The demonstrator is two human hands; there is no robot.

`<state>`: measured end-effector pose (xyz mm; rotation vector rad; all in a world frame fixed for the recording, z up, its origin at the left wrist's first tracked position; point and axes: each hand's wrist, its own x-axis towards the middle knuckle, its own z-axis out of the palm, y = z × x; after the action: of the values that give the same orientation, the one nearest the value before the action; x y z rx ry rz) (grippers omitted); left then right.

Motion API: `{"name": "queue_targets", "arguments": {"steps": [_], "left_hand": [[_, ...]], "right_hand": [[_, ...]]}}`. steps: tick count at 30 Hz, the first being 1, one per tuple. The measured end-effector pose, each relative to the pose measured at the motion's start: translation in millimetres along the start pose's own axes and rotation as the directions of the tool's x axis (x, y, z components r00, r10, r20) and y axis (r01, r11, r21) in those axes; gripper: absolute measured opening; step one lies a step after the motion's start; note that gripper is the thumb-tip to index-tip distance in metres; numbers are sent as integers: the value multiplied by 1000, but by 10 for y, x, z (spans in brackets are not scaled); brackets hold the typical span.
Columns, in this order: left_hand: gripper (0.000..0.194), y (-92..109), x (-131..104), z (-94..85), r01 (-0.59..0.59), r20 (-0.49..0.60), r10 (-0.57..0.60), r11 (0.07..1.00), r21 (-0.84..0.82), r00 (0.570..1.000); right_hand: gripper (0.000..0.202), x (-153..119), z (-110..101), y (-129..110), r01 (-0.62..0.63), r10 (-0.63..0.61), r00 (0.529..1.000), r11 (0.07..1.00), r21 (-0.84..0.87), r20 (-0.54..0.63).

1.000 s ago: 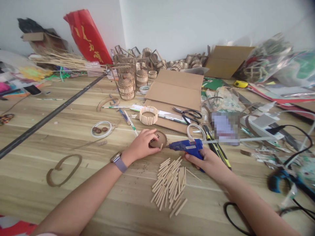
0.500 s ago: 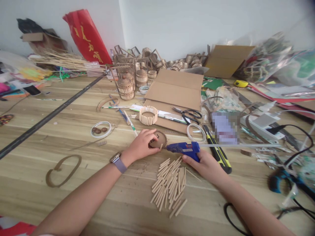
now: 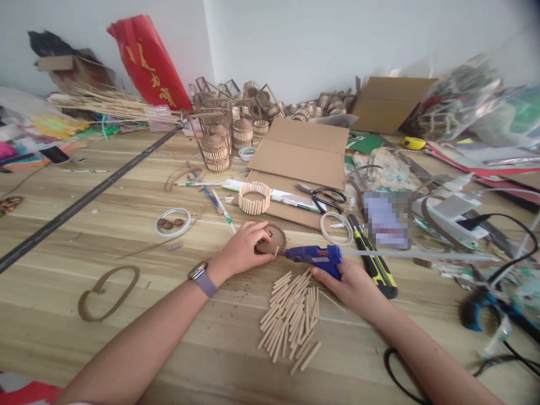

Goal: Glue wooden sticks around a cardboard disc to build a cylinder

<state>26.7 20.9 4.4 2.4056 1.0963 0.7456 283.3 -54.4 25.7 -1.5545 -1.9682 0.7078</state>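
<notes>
My left hand (image 3: 244,246) is closed on the near left edge of a round brown cardboard disc (image 3: 275,239), whose rim is partly hidden by my fingers. A short wooden stick (image 3: 277,251) stands at the disc's rim by my thumb tip. My right hand (image 3: 352,280) grips a blue glue gun (image 3: 314,255) with a long clear glue stick (image 3: 422,255) out of its back. The gun's nozzle points left at the rim, close beside the short stick; whether it touches is too small to tell. Just below the gun lies a pile of short wooden sticks (image 3: 291,315).
Behind the disc stand a ring of sticks (image 3: 254,198), scissors (image 3: 323,197) and cardboard sheets (image 3: 299,152). A utility knife (image 3: 373,259) and tape roll (image 3: 336,228) lie near my right hand. Finished small baskets (image 3: 216,152) line the back. Cables and a power strip (image 3: 451,216) are at right.
The glue stick's free end behind the gun has swung slightly downward, and the gun has shifted very little. My left hand and the disc stay in place.
</notes>
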Motion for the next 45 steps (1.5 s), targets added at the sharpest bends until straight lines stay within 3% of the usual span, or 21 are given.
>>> {"name": "queue_targets", "arguments": {"steps": [39, 45], "left_hand": [[27, -33, 0, 39, -11, -14, 11, 999, 42, 1000], [27, -21, 3, 28, -22, -1, 22, 999, 28, 1000]], "right_hand": [[32, -9, 45, 58, 64, -64, 998, 998, -14, -9], [30, 4, 3, 25, 23, -21, 994, 1000, 18, -106]]}}
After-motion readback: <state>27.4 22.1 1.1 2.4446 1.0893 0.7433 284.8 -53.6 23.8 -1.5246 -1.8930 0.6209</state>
